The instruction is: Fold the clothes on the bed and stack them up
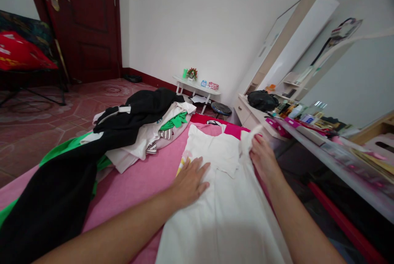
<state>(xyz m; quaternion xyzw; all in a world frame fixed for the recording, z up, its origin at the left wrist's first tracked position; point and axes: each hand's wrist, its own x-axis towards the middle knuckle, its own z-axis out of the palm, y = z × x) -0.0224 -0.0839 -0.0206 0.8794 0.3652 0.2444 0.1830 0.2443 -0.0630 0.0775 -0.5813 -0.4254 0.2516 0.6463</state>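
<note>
A white garment (221, 198) lies spread on the pink bed cover (144, 177) in front of me. My left hand (189, 182) rests flat on the garment's left edge, fingers stretched out. My right hand (261, 155) is closed on a fold of the white cloth at the garment's right side, near the sleeve, and lifts it slightly. A small yellow and pink print shows at the garment's left edge by my left hand.
A heap of black, white and green clothes (135, 120) lies on the bed to the left. A dresser top with a black bag (261, 100) and several bottles stands to the right. A low white table (197, 85), a round stool (221, 109) and a dark red door (83, 21) stand beyond.
</note>
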